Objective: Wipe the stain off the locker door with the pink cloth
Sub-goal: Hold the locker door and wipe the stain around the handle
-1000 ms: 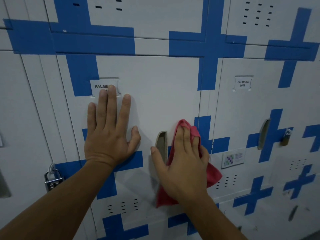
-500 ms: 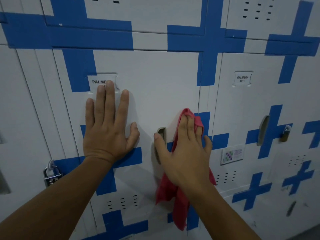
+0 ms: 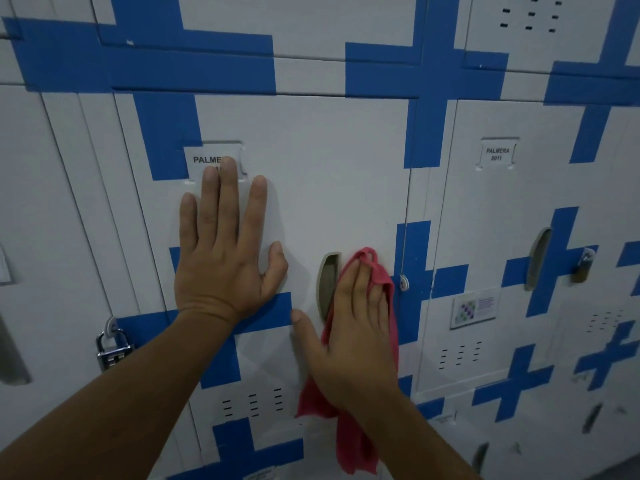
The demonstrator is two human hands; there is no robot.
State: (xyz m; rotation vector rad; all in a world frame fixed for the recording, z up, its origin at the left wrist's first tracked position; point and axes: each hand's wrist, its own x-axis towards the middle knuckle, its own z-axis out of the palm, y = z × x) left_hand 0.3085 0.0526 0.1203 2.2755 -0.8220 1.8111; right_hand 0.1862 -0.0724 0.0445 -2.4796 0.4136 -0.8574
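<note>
The white locker door [image 3: 329, 174] with blue cross markings fills the middle of the view. My left hand [image 3: 225, 258] lies flat on it with fingers spread, fingertips over a name label [image 3: 211, 161]. My right hand [image 3: 356, 334] presses the pink cloth [image 3: 381, 275] against the door just right of the recessed grey handle [image 3: 327, 285]. Part of the cloth hangs loose below my wrist. No stain shows on the bare door; the area under the cloth is hidden.
A padlock [image 3: 110, 348] hangs on the locker to the left. The locker to the right has its own handle [image 3: 536, 258], a brass padlock [image 3: 583, 265], a label [image 3: 497, 154] and a small sticker [image 3: 472, 308]. More locker doors run above and below.
My right hand with the cloth has slid down the door beside the handle, and more cloth now hangs below the wrist. The left hand has stayed flat in place.
</note>
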